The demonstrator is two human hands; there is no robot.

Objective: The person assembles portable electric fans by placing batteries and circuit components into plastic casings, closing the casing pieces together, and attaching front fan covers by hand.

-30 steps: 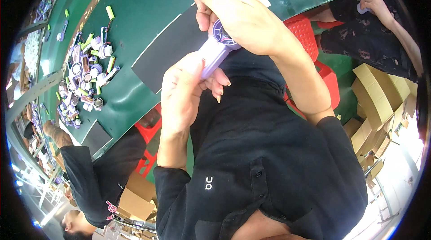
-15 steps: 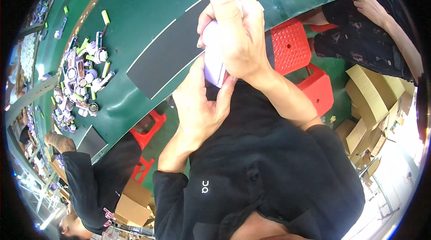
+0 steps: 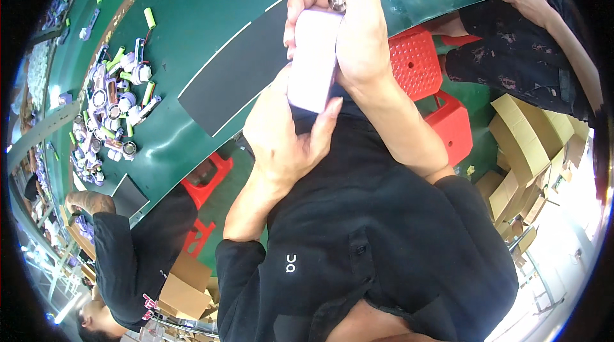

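Note:
A lilac plastic housing (image 3: 314, 60), long with rounded corners, is held up in front of my chest at the near edge of the bench. My left hand (image 3: 278, 134) is closed round its lower end, the thumb along the right side. My right hand (image 3: 361, 38) is wrapped about the upper end, with its fingers curled over the far side. A small shiny metal part (image 3: 336, 0) shows between the right fingers at the top; whether it is fixed to the housing I cannot tell. Below the hands a black mat (image 3: 233, 76) lies on the green bench (image 3: 192, 22).
A heap of lilac fan parts with green battery cells (image 3: 115, 99) lies on the left. Red stools (image 3: 412, 63) stand by the bench, with cardboard boxes (image 3: 521, 140) at right. One co-worker's arm (image 3: 121, 246) is at lower left, another's hand (image 3: 527, 6) at upper right.
The housing has been turned so its broad flat face shows. My right hand has shifted up and slightly right, uncovering more of the housing and the metal part.

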